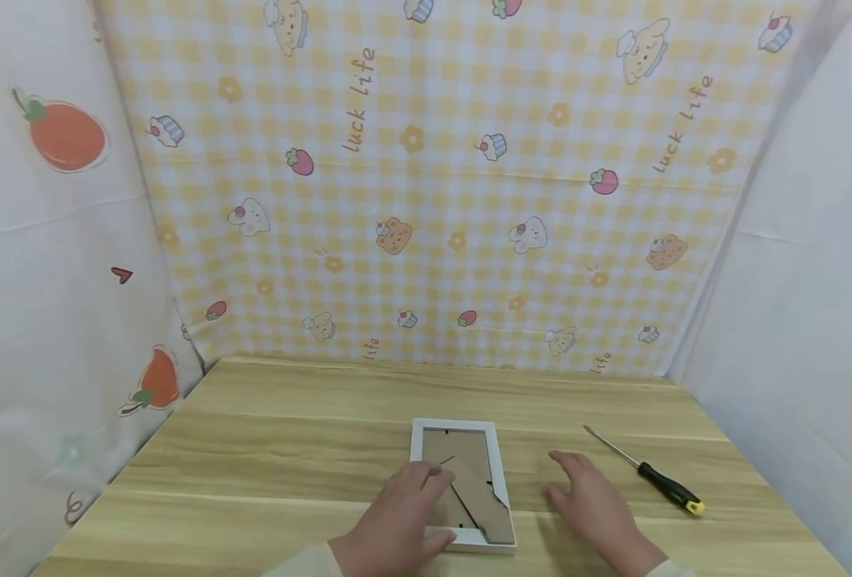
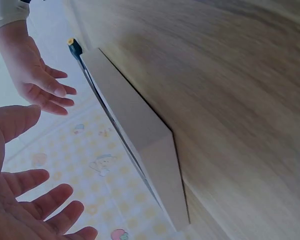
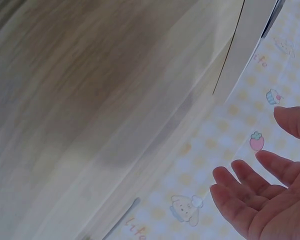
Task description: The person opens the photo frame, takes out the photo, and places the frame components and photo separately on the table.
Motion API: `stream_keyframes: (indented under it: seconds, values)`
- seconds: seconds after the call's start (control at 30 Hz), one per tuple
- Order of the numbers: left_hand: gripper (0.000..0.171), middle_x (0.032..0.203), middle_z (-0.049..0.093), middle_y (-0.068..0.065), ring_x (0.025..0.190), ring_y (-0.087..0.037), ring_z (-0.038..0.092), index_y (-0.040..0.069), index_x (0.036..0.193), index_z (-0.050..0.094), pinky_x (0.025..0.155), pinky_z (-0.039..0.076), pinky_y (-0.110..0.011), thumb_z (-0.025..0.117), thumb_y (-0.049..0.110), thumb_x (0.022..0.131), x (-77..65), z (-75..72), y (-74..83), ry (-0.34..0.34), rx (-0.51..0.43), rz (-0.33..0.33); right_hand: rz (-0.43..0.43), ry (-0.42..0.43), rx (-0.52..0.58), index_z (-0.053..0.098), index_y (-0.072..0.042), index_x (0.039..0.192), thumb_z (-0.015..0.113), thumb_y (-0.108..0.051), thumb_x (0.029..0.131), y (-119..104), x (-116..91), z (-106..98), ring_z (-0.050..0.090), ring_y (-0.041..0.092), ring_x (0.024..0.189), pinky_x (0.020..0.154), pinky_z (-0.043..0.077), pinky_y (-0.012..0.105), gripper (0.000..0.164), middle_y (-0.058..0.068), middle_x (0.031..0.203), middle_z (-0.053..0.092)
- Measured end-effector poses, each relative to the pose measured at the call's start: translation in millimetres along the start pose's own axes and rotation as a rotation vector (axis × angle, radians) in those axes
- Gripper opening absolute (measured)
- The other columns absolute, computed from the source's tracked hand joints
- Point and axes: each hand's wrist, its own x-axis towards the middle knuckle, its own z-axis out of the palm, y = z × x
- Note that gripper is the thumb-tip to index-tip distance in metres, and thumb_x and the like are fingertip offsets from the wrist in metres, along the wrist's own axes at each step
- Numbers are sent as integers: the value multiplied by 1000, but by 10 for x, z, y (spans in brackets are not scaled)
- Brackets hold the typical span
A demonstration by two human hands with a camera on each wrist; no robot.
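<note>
A white photo frame (image 1: 454, 424) lies face down on the wooden table, its brown backing board (image 1: 469, 449) with small black tabs facing up. My left hand (image 1: 400, 513) hovers over the frame's left side, fingers loosely bent and holding nothing. In the left wrist view a gap shows between that hand and the frame's edge (image 2: 125, 105). To the frame's right, my right hand (image 1: 595, 505) is held above the table with relaxed fingers, also holding nothing. Beyond it lies a screwdriver (image 1: 664, 482) with a black and yellow handle, its tip pointing away to the left.
The wood-grain table (image 1: 288, 449) carries the frame and screwdriver. Behind it hangs a yellow checked cloth (image 1: 454, 280) with cartoon prints. Pale cloth walls close off the left (image 1: 50, 320) and right (image 1: 808, 344) sides.
</note>
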Motion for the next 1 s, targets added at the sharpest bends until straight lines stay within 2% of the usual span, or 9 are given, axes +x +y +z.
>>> stream_keyframes:
  seconds: [0.2, 0.43, 0.67, 0.8, 1.0]
  values:
    - [59, 120, 52, -2, 114, -20, 49, 8, 129, 53, 95, 45, -42, 77, 33, 81, 19, 21, 36, 26, 81, 68, 19, -4, -19, 58, 2, 125, 72, -22, 85, 91, -8, -45, 57, 45, 109, 87, 48, 55, 49, 27, 124, 56]
    - [58, 117, 52, -1, 109, -16, 49, 8, 126, 54, 89, 46, -37, 78, 33, 80, 44, 34, 61, 39, 103, 136, 40, -9, -52, 57, 4, 125, 72, -20, 85, 243, -13, -57, 56, 46, 110, 87, 47, 56, 49, 29, 124, 55]
    - [55, 113, 52, -1, 107, -17, 49, 10, 121, 56, 89, 45, -36, 80, 33, 77, 45, 106, 56, 108, 164, 226, 36, 22, -75, 58, 5, 123, 72, -19, 85, 362, -16, -64, 58, 47, 106, 85, 48, 56, 47, 30, 121, 57]
    - [55, 111, 52, 0, 106, -17, 50, 11, 119, 58, 89, 45, -34, 81, 33, 76, 58, 138, 65, 142, 185, 252, 41, 35, -97, 58, 6, 122, 71, -18, 85, 437, -10, -64, 59, 46, 103, 81, 50, 55, 47, 30, 119, 57]
    - [52, 108, 52, 1, 103, -16, 50, 12, 117, 59, 83, 45, -30, 81, 34, 75, 73, 173, 81, 160, 186, 274, 22, 64, -120, 58, 9, 119, 72, -15, 83, 580, 2, -57, 57, 48, 103, 84, 49, 56, 46, 29, 115, 58]
